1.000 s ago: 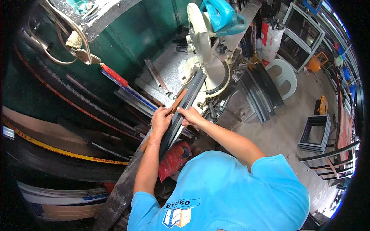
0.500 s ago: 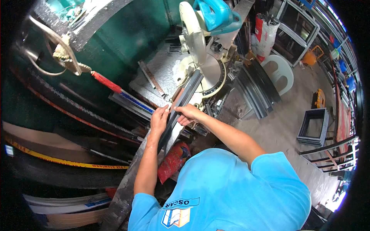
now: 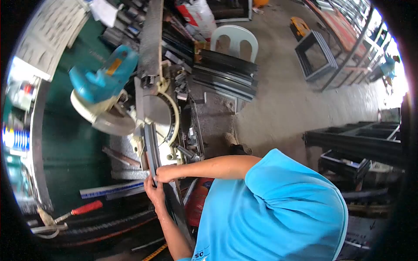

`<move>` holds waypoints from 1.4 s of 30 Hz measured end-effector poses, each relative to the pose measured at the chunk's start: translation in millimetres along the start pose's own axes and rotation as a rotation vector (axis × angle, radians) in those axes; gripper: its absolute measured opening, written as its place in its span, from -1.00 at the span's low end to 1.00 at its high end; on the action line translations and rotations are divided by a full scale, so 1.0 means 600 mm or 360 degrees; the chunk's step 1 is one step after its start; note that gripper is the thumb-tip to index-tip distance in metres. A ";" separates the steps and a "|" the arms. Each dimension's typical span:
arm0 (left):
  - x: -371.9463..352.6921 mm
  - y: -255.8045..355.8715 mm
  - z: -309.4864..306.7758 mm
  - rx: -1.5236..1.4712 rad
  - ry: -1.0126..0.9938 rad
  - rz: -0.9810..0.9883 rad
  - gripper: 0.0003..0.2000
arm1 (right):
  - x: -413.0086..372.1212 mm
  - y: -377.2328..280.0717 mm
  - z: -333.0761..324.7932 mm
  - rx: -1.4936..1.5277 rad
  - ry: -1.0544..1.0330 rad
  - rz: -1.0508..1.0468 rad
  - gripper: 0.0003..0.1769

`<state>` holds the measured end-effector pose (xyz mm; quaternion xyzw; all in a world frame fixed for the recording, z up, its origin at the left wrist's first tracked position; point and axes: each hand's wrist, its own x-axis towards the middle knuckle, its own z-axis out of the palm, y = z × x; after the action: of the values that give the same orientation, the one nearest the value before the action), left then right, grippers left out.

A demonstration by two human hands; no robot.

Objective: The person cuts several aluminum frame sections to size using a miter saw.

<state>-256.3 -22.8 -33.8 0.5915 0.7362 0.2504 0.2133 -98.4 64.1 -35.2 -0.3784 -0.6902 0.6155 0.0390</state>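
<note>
A dark grey metal profile (image 3: 151, 145) lies lengthwise on the base of a miter saw (image 3: 162, 114), its far end close to the round table. My right hand (image 3: 167, 173) is closed around the profile's near part, fingers curled over it. Just nearer to me, my left hand (image 3: 154, 192) grips the same profile from its left side, fingertips close to the right hand. The saw's teal motor housing (image 3: 104, 74) is raised to the left, with the round blade (image 3: 115, 123) below it, away from both hands.
A red-handled tool (image 3: 87, 207) and a blue-marked strip (image 3: 104, 189) lie left of my hands. Stacked dark profiles (image 3: 226, 74) rest by a white plastic chair (image 3: 235, 37). Rectangular frames (image 3: 314, 55) sit on the floor to the right.
My view has swung to the right, so the saw and hands appear further left. Both hands remain on the profile, which still lies on the saw base.
</note>
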 end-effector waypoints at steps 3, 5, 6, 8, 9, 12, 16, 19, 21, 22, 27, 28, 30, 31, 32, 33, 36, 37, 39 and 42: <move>-0.005 0.004 0.000 -0.0061 0.0010 0.0035 -0.47 | 0.008 0.061 -0.002 -0.0086 -0.0023 -0.0211 -0.46; -0.008 0.003 -0.004 -0.0071 -0.0017 0.0039 -0.47 | -0.069 0.100 -0.049 0.0233 -0.0190 -0.0169 -0.51; -0.009 0.021 -0.008 -0.0062 -0.0020 0.0000 -0.47 | -0.106 0.128 -0.073 0.0410 -0.0181 -0.0066 -0.53; -0.007 0.022 -0.010 -0.0049 -0.0013 0.0020 -0.46 | -0.165 0.206 -0.097 0.0620 0.0033 0.0001 -0.61; -0.005 0.023 -0.012 -0.0033 -0.0026 0.0027 -0.46 | -0.191 0.260 -0.109 0.0535 0.0169 0.0046 -0.57; -0.002 0.023 -0.017 0.0018 -0.0081 0.0109 -0.47 | -0.312 0.354 -0.179 -0.0141 0.0462 0.0614 -0.56; 0.005 0.015 -0.017 -0.0142 -0.0119 -0.0087 -0.43 | -0.440 0.587 -0.176 -0.0070 0.0854 0.1279 -0.57; 0.015 0.064 -0.013 -0.0206 -0.0133 -0.0230 -0.41 | -0.560 0.739 -0.130 0.0298 0.1252 0.1652 -0.58; 0.025 0.046 -0.010 -0.0167 -0.0154 -0.0208 -0.41 | -0.631 0.784 -0.104 0.0651 0.1254 0.1970 -0.59; 0.031 0.035 -0.011 -0.0131 -0.0170 -0.0188 -0.41 | -0.661 0.811 -0.092 0.0355 0.0882 0.1936 -0.58; 0.035 0.022 -0.005 -0.0112 -0.0098 0.0019 -0.42 | -0.658 0.810 -0.097 0.0306 0.1067 0.1908 -0.68; 0.042 0.034 0.001 -0.0150 -0.0090 -0.0052 -0.42 | -0.640 0.793 -0.122 0.0460 0.1076 0.1804 -0.67; 0.048 0.013 0.005 -0.0200 -0.0026 -0.0120 -0.40 | -0.598 0.730 -0.164 0.0600 0.1061 0.1671 -0.59; 0.048 0.046 0.002 -0.0053 -0.0057 -0.0069 -0.40 | -0.570 0.705 -0.185 0.0426 0.1129 0.1551 -0.60; 0.044 0.068 -0.002 0.0049 -0.0078 -0.0091 -0.37 | -0.535 0.677 -0.203 0.0244 0.1186 0.1405 -0.61; 0.043 0.072 0.002 -0.0117 -0.0058 -0.0134 -0.36 | -0.499 0.644 -0.221 0.0188 0.1147 0.1327 -0.61; 0.042 0.069 0.009 -0.0146 0.0006 -0.0129 -0.39 | -0.396 0.520 -0.263 -0.0027 0.1217 0.0891 -0.64; 0.041 0.069 0.010 -0.0024 0.0010 -0.0111 -0.39 | -0.365 0.467 -0.264 -0.0064 0.1188 0.0672 -0.64; 0.040 0.070 0.012 0.0124 0.0021 -0.0092 -0.38 | -0.317 0.360 -0.253 -0.0185 0.1063 0.0371 -0.64; 0.039 0.067 0.020 0.0137 0.0070 -0.0110 -0.41 | -0.263 0.226 -0.233 -0.0351 0.0768 0.0012 -0.62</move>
<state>-223.2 8.3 -18.4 0.5687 0.7707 0.2241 0.1799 150.8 83.1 -56.3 -0.5188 -0.7225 0.4286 0.1588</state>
